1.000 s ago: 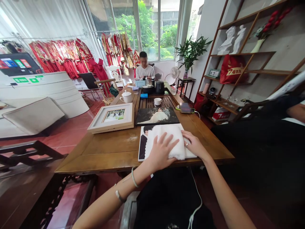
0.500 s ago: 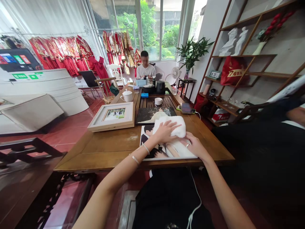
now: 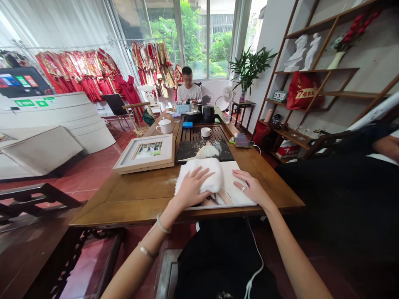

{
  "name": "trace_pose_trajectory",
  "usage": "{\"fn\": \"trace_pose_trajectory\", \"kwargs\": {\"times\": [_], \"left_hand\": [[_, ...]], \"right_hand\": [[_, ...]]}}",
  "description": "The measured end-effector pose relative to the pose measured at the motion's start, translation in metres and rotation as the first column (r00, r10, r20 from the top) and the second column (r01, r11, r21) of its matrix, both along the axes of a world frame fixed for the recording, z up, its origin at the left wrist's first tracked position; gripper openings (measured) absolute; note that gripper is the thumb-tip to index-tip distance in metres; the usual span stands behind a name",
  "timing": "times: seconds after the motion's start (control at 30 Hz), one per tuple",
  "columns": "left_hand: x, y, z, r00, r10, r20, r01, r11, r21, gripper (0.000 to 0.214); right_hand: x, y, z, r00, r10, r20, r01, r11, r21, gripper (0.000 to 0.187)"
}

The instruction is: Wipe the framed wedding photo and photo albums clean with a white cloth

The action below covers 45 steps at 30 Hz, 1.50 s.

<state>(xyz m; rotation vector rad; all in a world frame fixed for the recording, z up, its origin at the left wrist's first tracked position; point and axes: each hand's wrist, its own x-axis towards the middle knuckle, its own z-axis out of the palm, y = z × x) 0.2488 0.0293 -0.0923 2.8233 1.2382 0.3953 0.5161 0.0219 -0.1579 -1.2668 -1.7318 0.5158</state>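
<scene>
A folded fluffy white cloth (image 3: pixel 216 179) lies on a flat photo print (image 3: pixel 230 171) near the table's front edge. My left hand (image 3: pixel 193 187) rests on top of the cloth with its fingers spread, pressing it against the left part of the print. Under the cloth and hand, most of the pictured figures are hidden. My right hand (image 3: pixel 249 187), with a ring on one finger, lies along the right side of the print, its fingers stretched out and touching it. No object shows in that hand.
Left of the print stands a framed photo (image 3: pixel 148 151) on the wooden table (image 3: pixel 124 203). A dark picture panel (image 3: pixel 205 150) lies just behind, before a white cup (image 3: pixel 206 132). A lidded mug (image 3: pixel 164 125) stands farther back. Another person (image 3: pixel 188 91) sits at the far end.
My left hand has slid the white cloth leftward over the print, uncovering its upper right part. My right hand has shifted slightly left, its fingers lying flatter on the print.
</scene>
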Motion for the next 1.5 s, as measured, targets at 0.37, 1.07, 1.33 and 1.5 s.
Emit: {"fn": "trace_pose_trajectory", "kwargs": {"times": [0.37, 1.07, 1.33, 1.5], "left_hand": [[-0.022, -0.027, -0.008, 0.994, 0.112, 0.005, -0.112, 0.994, 0.000, 0.070], [0.082, 0.003, -0.008, 0.982, 0.188, -0.007, -0.188, 0.982, 0.003, 0.063], [0.069, -0.058, -0.015, 0.996, 0.081, 0.034, -0.081, 0.997, -0.001, 0.070], [0.049, -0.106, -0.019, 0.998, 0.052, 0.043, -0.051, 0.998, -0.022, 0.073]], "right_hand": [[0.002, 0.002, 0.000, 0.999, 0.006, -0.039, -0.007, 1.000, -0.009, 0.037], [0.008, 0.006, -0.010, 0.991, 0.021, -0.130, -0.030, 0.997, -0.065, 0.036], [0.008, 0.004, -0.011, 0.988, 0.021, -0.151, -0.029, 0.998, -0.050, 0.038], [0.004, 0.001, -0.004, 0.995, 0.057, -0.087, -0.058, 0.998, -0.013, 0.032]]}}
